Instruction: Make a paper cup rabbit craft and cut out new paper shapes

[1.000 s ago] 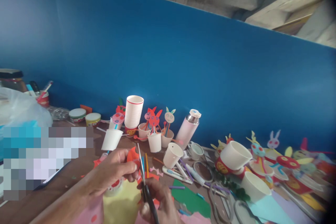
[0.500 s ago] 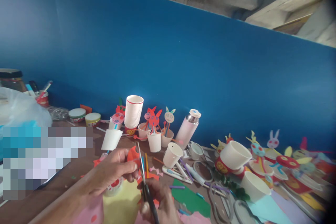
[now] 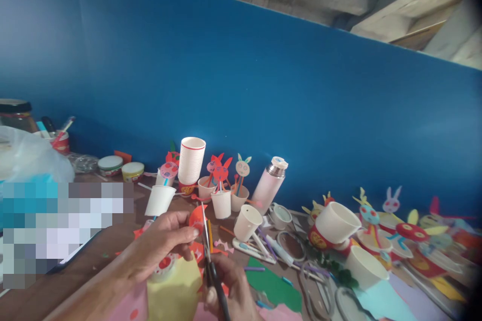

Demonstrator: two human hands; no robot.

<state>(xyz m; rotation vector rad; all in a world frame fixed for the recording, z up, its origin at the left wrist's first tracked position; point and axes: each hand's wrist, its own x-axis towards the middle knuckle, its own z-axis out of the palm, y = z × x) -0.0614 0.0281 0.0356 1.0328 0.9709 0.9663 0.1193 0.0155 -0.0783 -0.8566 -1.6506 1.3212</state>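
The left hand (image 3: 161,246) is pinching a small orange paper piece (image 3: 196,219) between thumb and fingertips, holding it up above the counter (image 3: 94,256) with the flat face turned toward the camera. The paper is sitting just past the left fingertips, up and to the right of that hand. The right hand (image 3: 229,296) is lying lower and nearer the bottom edge, wrapped around the dark handles of a pair of scissors (image 3: 211,256). The long axis of the scissors is running from the right hand up and slightly leftward, so the thin blades are pointing away from the person and meeting the right edge of the orange paper; the tips are touching or just beside it, and whether the blades are parted cannot be told. So the paper is lying straight along the blade line, above the right hand and beside the left one, which is the nearer of the two to it.

A pale yellow sheet (image 3: 173,291) is lying under both hands, with green paper (image 3: 274,286) to the right. Farther back a stack of white paper cups (image 3: 191,160), single cups holding paper bunny figures (image 3: 222,170) and a pink flask (image 3: 269,184) are standing near the blue wall (image 3: 263,85).
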